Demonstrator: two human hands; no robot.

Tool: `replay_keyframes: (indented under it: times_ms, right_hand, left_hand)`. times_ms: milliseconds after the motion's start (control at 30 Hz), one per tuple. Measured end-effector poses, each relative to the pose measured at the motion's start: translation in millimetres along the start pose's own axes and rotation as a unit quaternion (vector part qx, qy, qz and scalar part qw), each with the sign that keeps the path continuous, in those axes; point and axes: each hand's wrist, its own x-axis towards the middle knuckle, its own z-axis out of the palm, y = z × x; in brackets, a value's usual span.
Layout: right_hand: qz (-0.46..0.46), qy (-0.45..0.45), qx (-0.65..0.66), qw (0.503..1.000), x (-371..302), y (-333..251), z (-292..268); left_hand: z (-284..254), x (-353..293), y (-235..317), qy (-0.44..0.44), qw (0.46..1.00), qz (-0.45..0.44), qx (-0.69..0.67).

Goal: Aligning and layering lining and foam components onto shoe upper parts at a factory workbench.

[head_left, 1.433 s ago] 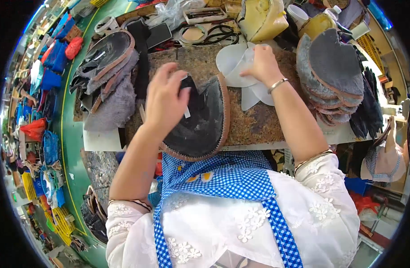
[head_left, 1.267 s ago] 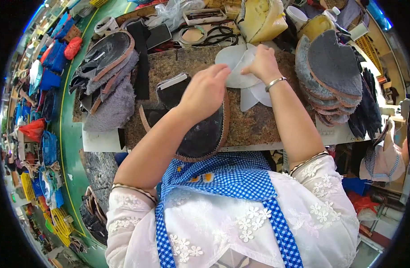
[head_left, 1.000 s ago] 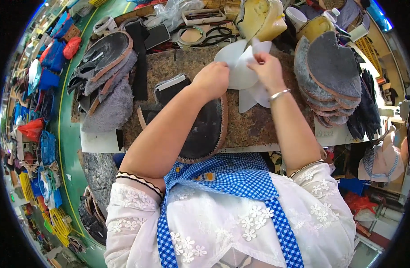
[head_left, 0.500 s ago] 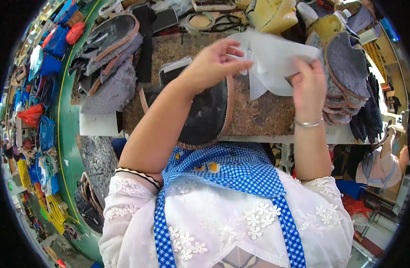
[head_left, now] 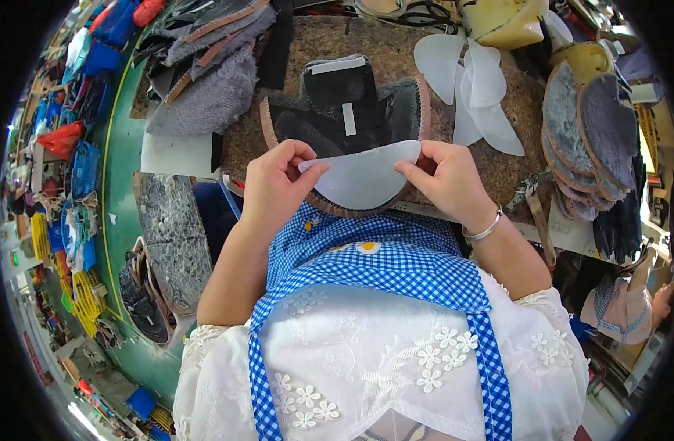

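A white half-moon stiffener piece [head_left: 363,176] is stretched level between my two hands. My left hand [head_left: 273,178] pinches its left tip, and my right hand [head_left: 446,176] pinches the right one. Just beneath it lies a black shoe upper [head_left: 337,121] with a brown stitched edge, opened flat at the front of the bench. Two small white strips are stuck on the upper. The near part of the upper is hidden behind the white piece. More white curved pieces [head_left: 491,88] lie loosely overlapped beyond my right hand.
Grey furry uppers [head_left: 212,88] are heaped at the back left of the brown workbench [head_left: 300,37]. Another furry stack [head_left: 598,147] stands on the right. A yellow container [head_left: 502,22] is at the back. A brush-like tool [head_left: 535,213] rests at the right front edge.
Both hands have come down from the back right to the front of the bench with one white piece. The other white pieces now lie on the bench.
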Motion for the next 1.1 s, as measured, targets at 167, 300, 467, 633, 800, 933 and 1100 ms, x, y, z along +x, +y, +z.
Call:
replay_keyframes:
  times_ms: [167, 300, 467, 633, 800, 933, 1100]
  right_hand:
    - [-0.025, -0.018, -0.114, 0.993, 6.0, 2.3, 7.1]
    - [-0.01, -0.01, -0.204, 0.979, 8.5, 7.7, -2.6]
    - [-0.021, 0.269, -0.289, 0.918, 7.6, 28.9, -55.6]
    - [-0.142, 0.429, -0.388, 0.803, 0.0, 63.9, -107.4]
    - [0.027, 0.316, -0.35, 0.881, 3.9, 42.4, -87.6]
    - [-0.071, 0.35, -0.208, 0.911, 19.9, 46.1, -75.7]
    - [-0.176, 0.304, -0.047, 0.935, 35.0, 11.3, -46.5]
  left_hand:
    - [4.5, -1.5, -9.1, -0.003, 0.995, 0.018, 0.098]
    - [-2.5, -0.9, -2.8, -0.014, 0.98, -0.003, 0.198]
    - [-30.8, 3.1, -29.5, 0.067, 0.997, -0.014, 0.02]
    - [-45.2, 37.9, -6.7, 0.176, 0.983, 0.001, -0.056]
    - [-12.2, 89.2, -3.2, 0.113, 0.993, 0.043, 0.004]
    - [3.3, 110.8, -4.6, 0.131, 0.984, -0.013, 0.117]
    - [16.2, 96.7, 7.0, 0.16, 0.981, 0.013, 0.109]
